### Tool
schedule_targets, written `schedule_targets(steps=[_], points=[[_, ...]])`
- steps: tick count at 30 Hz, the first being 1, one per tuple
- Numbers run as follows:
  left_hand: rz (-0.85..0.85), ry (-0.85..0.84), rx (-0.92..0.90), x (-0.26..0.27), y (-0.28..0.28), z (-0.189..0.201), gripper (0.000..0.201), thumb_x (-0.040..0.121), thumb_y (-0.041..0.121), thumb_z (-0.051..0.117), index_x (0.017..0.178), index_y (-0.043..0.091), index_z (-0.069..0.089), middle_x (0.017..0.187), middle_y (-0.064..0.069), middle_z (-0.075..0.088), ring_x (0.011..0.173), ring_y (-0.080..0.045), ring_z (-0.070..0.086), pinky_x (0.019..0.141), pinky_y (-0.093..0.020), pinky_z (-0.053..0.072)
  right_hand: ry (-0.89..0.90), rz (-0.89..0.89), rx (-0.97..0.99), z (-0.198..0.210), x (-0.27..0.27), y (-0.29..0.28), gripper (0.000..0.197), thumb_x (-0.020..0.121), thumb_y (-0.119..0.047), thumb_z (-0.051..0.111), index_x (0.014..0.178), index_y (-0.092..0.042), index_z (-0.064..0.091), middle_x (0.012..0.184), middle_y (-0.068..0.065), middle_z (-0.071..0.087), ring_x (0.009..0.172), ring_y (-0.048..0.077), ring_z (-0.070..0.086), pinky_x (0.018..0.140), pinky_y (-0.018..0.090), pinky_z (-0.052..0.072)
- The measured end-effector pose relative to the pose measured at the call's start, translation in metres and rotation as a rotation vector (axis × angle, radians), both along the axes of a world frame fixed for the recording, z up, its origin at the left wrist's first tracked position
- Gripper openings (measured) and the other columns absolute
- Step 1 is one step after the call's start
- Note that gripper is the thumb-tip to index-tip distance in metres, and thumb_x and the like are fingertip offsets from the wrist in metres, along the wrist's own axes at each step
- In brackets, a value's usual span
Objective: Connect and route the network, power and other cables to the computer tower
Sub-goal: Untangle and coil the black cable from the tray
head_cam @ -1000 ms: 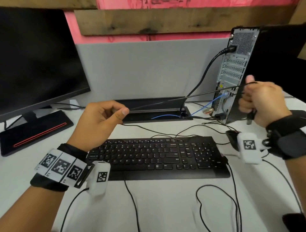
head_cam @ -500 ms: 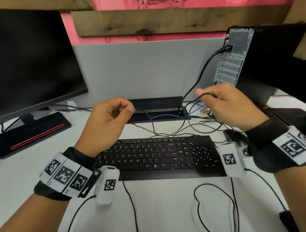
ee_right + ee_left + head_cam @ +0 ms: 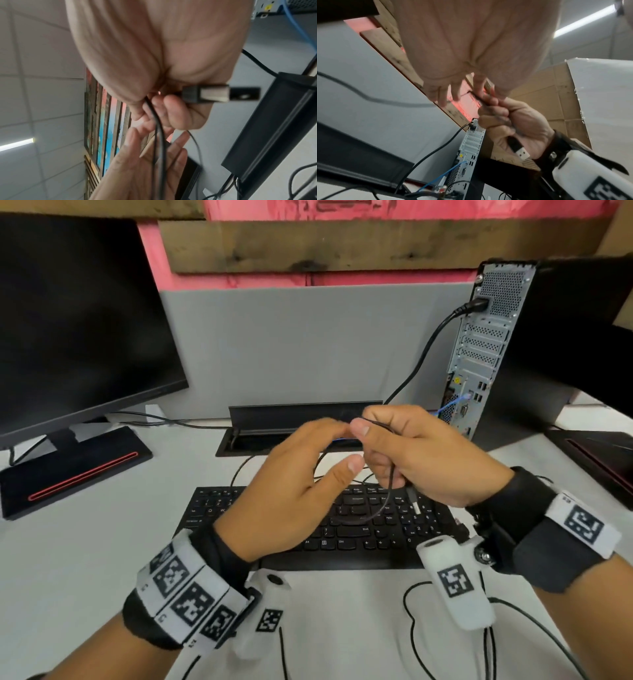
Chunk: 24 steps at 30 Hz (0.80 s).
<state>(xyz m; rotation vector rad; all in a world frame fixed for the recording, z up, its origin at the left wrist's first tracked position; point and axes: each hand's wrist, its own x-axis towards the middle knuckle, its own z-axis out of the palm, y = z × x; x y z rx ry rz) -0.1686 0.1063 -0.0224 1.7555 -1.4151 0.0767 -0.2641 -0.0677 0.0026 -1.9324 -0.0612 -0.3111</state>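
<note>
My right hand (image 3: 371,448) grips a thin black cable (image 3: 391,484) above the keyboard (image 3: 376,530). Its USB plug (image 3: 415,503) hangs free below the fist, also plain in the left wrist view (image 3: 520,151) and the right wrist view (image 3: 205,94). My left hand (image 3: 339,446) reaches up to the right one with loose fingers and its thumb apart; the cable runs across its palm (image 3: 154,146). The computer tower (image 3: 486,347) stands at the back right, rear panel facing me. A black power cable (image 3: 424,350) and a blue network cable (image 3: 452,405) are plugged into it.
A large monitor (image 3: 68,320) on a black base (image 3: 68,470) fills the left. A black cable hatch (image 3: 301,416) stands open behind the keyboard by the grey partition. Loose black cables (image 3: 411,611) loop on the desk near me. Another black base (image 3: 596,453) lies at far right.
The hands, first apart with the cable stretched between them, have come together over the keyboard. The right hand moved left, away from the tower. The left hand's pinch has loosened.
</note>
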Motion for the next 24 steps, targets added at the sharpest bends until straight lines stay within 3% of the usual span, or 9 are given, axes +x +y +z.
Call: schedule_targets(steps=[3, 5, 6, 9, 11, 15, 17, 20, 24], points=[[0.098, -0.038, -0.074, 0.004, 0.0, -0.002, 0.037, 0.094, 0.042, 0.057, 0.121, 0.021, 0.042, 0.136, -0.001, 0.037, 0.138, -0.016, 0.033, 0.112, -0.024, 0.033, -0.002, 0.1, 0.095, 0.001, -0.003, 0.003, 0.029, 0.102, -0.029, 0.05, 0.08, -0.009, 0.047, 0.058, 0.001, 0.032, 0.048, 0.01, 0.032, 0.047, 0.019, 0.035], [0.088, -0.113, -0.051, 0.007, 0.0, -0.002, 0.048, 0.094, 0.041, 0.059, 0.132, 0.022, 0.037, 0.147, -0.001, 0.032, 0.145, -0.016, 0.025, 0.115, -0.024, 0.028, -0.01, 0.144, 0.1, 0.003, -0.004, 0.006, 0.023, 0.101, -0.024, 0.048, 0.088, -0.004, 0.048, 0.055, -0.006, 0.034, 0.046, 0.007, 0.03, 0.046, 0.019, 0.035], [0.04, -0.087, -0.031, 0.007, 0.0, 0.0, 0.052, 0.095, 0.037, 0.059, 0.139, 0.021, 0.036, 0.147, 0.002, 0.038, 0.143, -0.014, 0.032, 0.114, -0.027, 0.032, -0.015, 0.156, 0.093, 0.003, -0.005, 0.008, 0.021, 0.101, -0.021, 0.048, 0.093, -0.001, 0.048, 0.054, -0.01, 0.036, 0.046, 0.006, 0.03, 0.046, 0.019, 0.036], [-0.017, 0.025, -0.009, 0.012, 0.001, -0.002, 0.027, 0.1, 0.025, 0.056, 0.127, 0.02, 0.056, 0.105, 0.009, 0.068, 0.103, -0.012, 0.065, 0.087, -0.033, 0.054, -0.019, 0.109, -0.016, 0.003, -0.005, 0.007, 0.02, 0.101, -0.018, 0.052, 0.098, 0.002, 0.053, 0.054, -0.013, 0.045, 0.048, 0.01, 0.034, 0.048, 0.024, 0.038], [0.025, 0.037, -0.009, 0.015, 0.003, -0.004, 0.011, 0.101, 0.027, 0.055, 0.104, 0.022, 0.064, 0.075, 0.006, 0.067, 0.075, -0.015, 0.068, 0.073, -0.033, 0.056, -0.011, 0.031, -0.152, 0.004, -0.005, 0.0, 0.021, 0.098, -0.025, 0.059, 0.093, -0.005, 0.06, 0.056, -0.001, 0.044, 0.051, 0.022, 0.035, 0.049, 0.032, 0.037], [-0.007, 0.222, 0.014, 0.018, 0.005, -0.001, 0.015, 0.099, 0.03, 0.055, 0.087, 0.022, 0.059, 0.064, 0.002, 0.059, 0.056, -0.013, 0.067, 0.054, -0.024, 0.051, -0.011, -0.038, -0.233, 0.003, -0.004, -0.012, 0.029, 0.095, -0.031, 0.065, 0.082, -0.006, 0.063, 0.06, 0.006, 0.038, 0.051, 0.016, 0.031, 0.048, 0.026, 0.03], [-0.074, 0.334, -0.001, 0.019, 0.004, -0.001, 0.017, 0.098, 0.028, 0.054, 0.085, 0.018, 0.058, 0.066, 0.001, 0.058, 0.058, -0.016, 0.064, 0.057, -0.028, 0.054, -0.021, -0.04, -0.2, 0.001, -0.002, -0.014, 0.028, 0.094, -0.031, 0.065, 0.082, -0.006, 0.062, 0.061, 0.0, 0.038, 0.05, 0.009, 0.031, 0.049, 0.019, 0.03], [-0.192, 0.569, -0.047, 0.023, 0.003, -0.004, 0.02, 0.097, 0.03, 0.052, 0.085, 0.015, 0.057, 0.063, 0.0, 0.056, 0.07, -0.025, 0.063, 0.075, -0.043, 0.056, -0.021, 0.001, -0.058, -0.003, -0.001, -0.016, 0.024, 0.093, -0.027, 0.063, 0.083, -0.005, 0.061, 0.062, 0.003, 0.034, 0.051, 0.016, 0.024, 0.048, 0.03, 0.021], [-0.262, 0.772, -0.048, 0.025, 0.003, -0.003, 0.024, 0.095, 0.034, 0.05, 0.087, 0.012, 0.054, 0.056, 0.002, 0.038, 0.061, -0.024, 0.056, 0.076, -0.039, 0.054, -0.02, 0.029, 0.135, -0.004, -0.002, -0.018, 0.028, 0.092, -0.024, 0.06, 0.082, 0.001, 0.056, 0.066, 0.016, 0.024, 0.054, 0.019, 0.014, 0.047, 0.028, 0.016]])
